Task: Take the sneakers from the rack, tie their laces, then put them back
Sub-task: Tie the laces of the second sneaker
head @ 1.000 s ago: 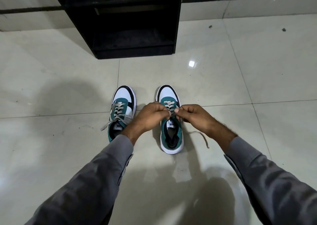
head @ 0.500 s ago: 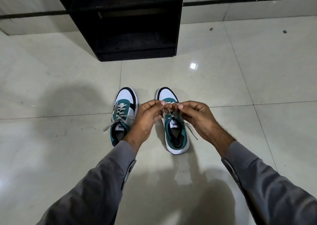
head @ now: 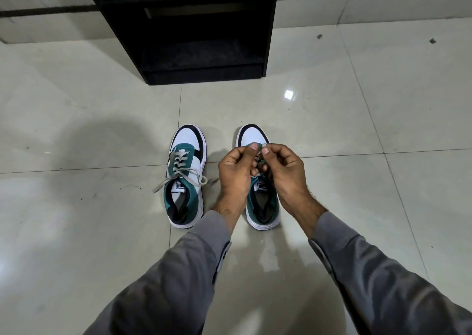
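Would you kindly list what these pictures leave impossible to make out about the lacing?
Head view only:
- Laces of the right sneaker: hidden behind the left hand and right hand; whether a knot exists cannot be told.
- Left sneaker: a loop shows on its laces, but they are too small to confirm a finished bow.
- Rack: top cut off by the upper edge, its shelves too dark to read.

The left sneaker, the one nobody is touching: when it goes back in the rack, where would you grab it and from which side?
Probably by the heel collar of the left sneaker, coming down from above on the near side. Its heel points toward the person and the opening gapes upward, so fingers can hook inside with the thumb behind. Its lace ends trail onto the floor, so they want gathering first.
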